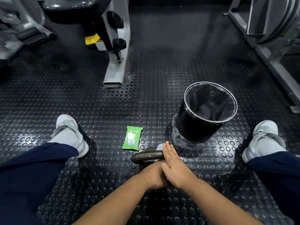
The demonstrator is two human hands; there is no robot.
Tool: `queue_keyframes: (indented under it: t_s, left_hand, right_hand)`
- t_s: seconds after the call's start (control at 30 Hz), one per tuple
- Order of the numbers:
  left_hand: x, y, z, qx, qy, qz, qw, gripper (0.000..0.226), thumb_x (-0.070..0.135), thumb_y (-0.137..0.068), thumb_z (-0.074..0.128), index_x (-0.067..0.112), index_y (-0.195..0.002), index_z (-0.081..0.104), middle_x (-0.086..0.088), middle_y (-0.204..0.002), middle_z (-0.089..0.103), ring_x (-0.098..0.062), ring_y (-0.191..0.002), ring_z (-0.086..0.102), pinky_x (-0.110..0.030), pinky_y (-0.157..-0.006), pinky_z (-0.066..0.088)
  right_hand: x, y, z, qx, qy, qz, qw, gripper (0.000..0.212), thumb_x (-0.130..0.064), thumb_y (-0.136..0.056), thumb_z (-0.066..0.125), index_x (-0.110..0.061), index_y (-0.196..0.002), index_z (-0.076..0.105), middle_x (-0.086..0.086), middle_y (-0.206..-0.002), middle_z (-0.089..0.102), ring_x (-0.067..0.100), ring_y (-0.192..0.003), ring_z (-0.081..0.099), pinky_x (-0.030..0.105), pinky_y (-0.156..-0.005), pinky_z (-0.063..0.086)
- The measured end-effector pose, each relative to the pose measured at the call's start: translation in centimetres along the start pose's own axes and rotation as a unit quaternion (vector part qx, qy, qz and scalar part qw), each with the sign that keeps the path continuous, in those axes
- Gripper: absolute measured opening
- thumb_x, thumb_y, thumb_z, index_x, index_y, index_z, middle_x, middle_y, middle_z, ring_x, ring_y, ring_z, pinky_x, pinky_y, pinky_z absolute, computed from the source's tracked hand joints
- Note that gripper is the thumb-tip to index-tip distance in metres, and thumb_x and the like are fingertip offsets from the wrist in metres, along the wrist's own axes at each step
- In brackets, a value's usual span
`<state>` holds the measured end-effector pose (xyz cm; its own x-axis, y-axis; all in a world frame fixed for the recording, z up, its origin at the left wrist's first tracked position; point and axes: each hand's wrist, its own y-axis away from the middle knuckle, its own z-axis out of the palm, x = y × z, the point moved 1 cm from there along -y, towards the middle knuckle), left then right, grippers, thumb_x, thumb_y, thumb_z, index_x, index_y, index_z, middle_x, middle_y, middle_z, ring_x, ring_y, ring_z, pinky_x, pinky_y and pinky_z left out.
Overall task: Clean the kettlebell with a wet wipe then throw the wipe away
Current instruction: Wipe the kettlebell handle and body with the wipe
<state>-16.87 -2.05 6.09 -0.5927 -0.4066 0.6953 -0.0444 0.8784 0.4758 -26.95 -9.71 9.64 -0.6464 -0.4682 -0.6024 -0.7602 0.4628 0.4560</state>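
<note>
Flooring of black studded rubber (97, 103) carries everything here. Furthest left is a grey and white trainer (71, 135) on the person's left foot. Toward the middle lies a green plastic packet of wet wipes (132, 138), flat on the floor. Just below and right of it is the dark grey metal kettlebell (146, 155), its handle poking out leftward from under both hands. The left hand (154, 176) sits against the kettlebell's near side, its fingers hidden by the other hand, so I cannot tell its grip. The right hand (175, 166) lies across the handle's right end, fingers straight and together, pressing down on a white wet wipe (159, 146) that peeks past the fingertips. Right of this stands a round black bin with a dark liner (191, 127), then the other trainer (263, 137).
</note>
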Motion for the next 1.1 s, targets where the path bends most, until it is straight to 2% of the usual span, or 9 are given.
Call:
queue_keyframes:
  t_s: [0.1,0.27,0.4,0.57,0.73,0.83,0.9,1.0,1.1]
  left_hand:
    - [-1.7,0.1,1.3,0.01,0.05,-0.03,0.998,0.061,0.029,-0.076,0.074,0.02,-0.136,0.063,0.003,-0.126,0.072,-0.008,-0.112,0.068,-0.034,-0.099,0.056]
    - [-0.9,-0.9,1.5,-0.052,-0.217,-0.115,0.968,0.073,0.041,-0.089,0.076,0.03,-0.154,0.045,0.004,-0.156,0.049,-0.019,-0.14,0.05,-0.042,-0.114,0.045]
    - [1.0,-1.2,1.0,-0.052,-0.257,-0.01,0.965,0.076,0.031,-0.105,0.053,0.024,-0.166,0.01,0.0,-0.174,0.011,-0.022,-0.159,0.016,-0.038,-0.13,0.012]
    - [-1.0,0.7,1.9,0.037,-0.23,-0.008,0.973,0.053,0.036,-0.1,0.055,0.029,-0.152,0.047,0.003,-0.147,0.058,-0.022,-0.132,0.056,-0.032,-0.107,0.046]
    - [0.5,-1.6,0.7,-0.036,-0.237,0.008,0.971,0.074,0.028,-0.107,0.048,0.019,-0.166,0.003,-0.002,-0.174,0.001,-0.022,-0.16,0.008,-0.033,-0.128,0.005]
    - [0.5,-2.8,-0.6,-0.078,-0.204,-0.056,0.974,0.08,0.03,-0.107,0.05,0.022,-0.167,-0.003,0.001,-0.174,-0.004,-0.024,-0.16,0.006,-0.042,-0.13,0.005]
    - [1.4,-2.4,-1.0,-0.065,-0.16,-0.061,0.983,0.073,0.023,-0.111,0.044,0.015,-0.166,-0.004,-0.001,-0.174,-0.007,-0.019,-0.16,0.003,-0.032,-0.125,-0.002]
    - [1.4,-1.2,-0.6,-0.049,-0.12,-0.018,0.991,0.067,0.02,-0.103,0.06,0.013,-0.162,0.03,-0.005,-0.168,0.031,-0.023,-0.153,0.032,-0.025,-0.124,0.02]
    - [-0.1,0.3,0.2,0.012,-0.063,-0.046,0.997,0.053,0.018,-0.084,0.069,0.016,-0.137,0.064,-0.005,-0.13,0.069,-0.021,-0.116,0.065,-0.033,-0.102,0.053]
  right_hand:
    - [-0.5,0.0,-0.1,-0.006,-0.003,-0.002,1.0,0.069,-0.03,-0.109,0.028,-0.022,-0.165,-0.012,-0.008,-0.17,-0.024,0.006,-0.156,-0.023,0.029,-0.129,-0.007]
    - [-0.8,0.2,-0.4,-0.012,0.007,0.002,1.0,0.07,-0.03,-0.109,0.028,-0.019,-0.165,-0.014,-0.004,-0.17,-0.025,0.009,-0.156,-0.023,0.028,-0.128,-0.009]
    - [-1.2,0.0,-0.4,-0.019,0.011,0.006,1.0,0.07,-0.031,-0.109,0.027,-0.017,-0.165,-0.013,-0.002,-0.171,-0.024,0.01,-0.156,-0.022,0.029,-0.128,-0.009]
    - [-1.1,0.2,-0.3,-0.011,0.01,0.0,1.0,0.074,-0.033,-0.108,0.03,-0.017,-0.164,-0.015,-0.004,-0.169,-0.025,0.012,-0.157,-0.023,0.034,-0.131,-0.005]
    - [-1.0,0.1,-0.5,-0.023,0.011,0.003,1.0,0.073,-0.034,-0.109,0.029,-0.017,-0.165,-0.014,-0.004,-0.169,-0.026,0.012,-0.157,-0.023,0.034,-0.13,-0.007]
    - [-1.1,0.1,-0.9,-0.03,0.009,0.005,0.999,0.072,-0.034,-0.108,0.029,-0.017,-0.165,-0.011,-0.001,-0.171,-0.022,0.012,-0.158,-0.02,0.033,-0.13,-0.005]
    - [-1.2,0.0,-0.9,-0.029,0.002,0.007,1.0,0.072,-0.034,-0.108,0.03,-0.017,-0.166,-0.009,0.0,-0.172,-0.02,0.012,-0.158,-0.019,0.032,-0.13,-0.005]
    - [-0.8,-0.2,-0.9,-0.031,-0.012,0.013,0.999,0.072,-0.031,-0.108,0.032,-0.015,-0.167,-0.006,0.002,-0.174,-0.017,0.014,-0.159,-0.017,0.031,-0.13,-0.005]
    - [-0.5,-0.3,-0.9,-0.032,-0.015,0.011,0.999,0.07,-0.029,-0.109,0.033,-0.013,-0.167,-0.003,0.002,-0.174,-0.016,0.014,-0.159,-0.016,0.031,-0.129,-0.005]
